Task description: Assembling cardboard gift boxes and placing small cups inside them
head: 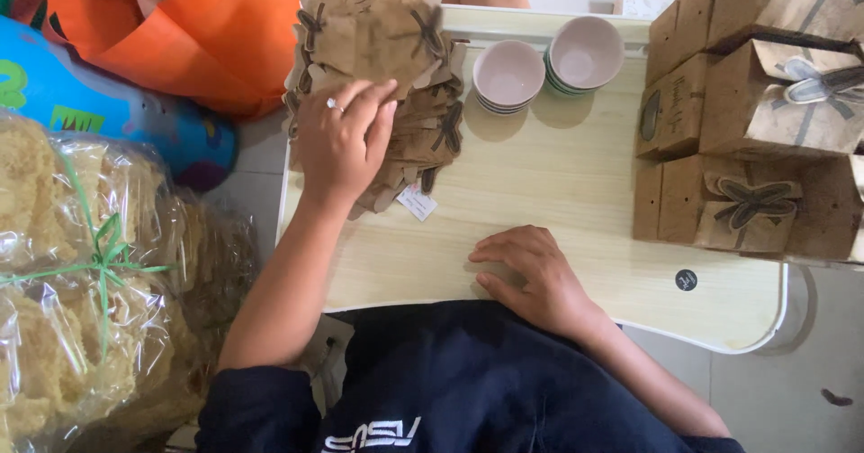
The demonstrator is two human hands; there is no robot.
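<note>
Nearest the body, the right hand (pixel 531 278) is laid flat on the pale wooden table (pixel 558 183), its fingers loosely spread and grasping nothing. Further out, the left hand (pixel 342 143) is rested on a stack of flat brown paper bags (pixel 409 66) at the table's far left corner, fingers extended over the top bag, nothing clenched. A small white tag (pixel 417 203) is seen beside the stack. Beyond, two stacks of pale bowls (pixel 544 66) are set side by side. Folded brown boxes with bow cut-outs (pixel 747 120) are piled at the right edge. Clear bags of crackers tied with green string (pixel 81 282) are seen on the left.
</note>
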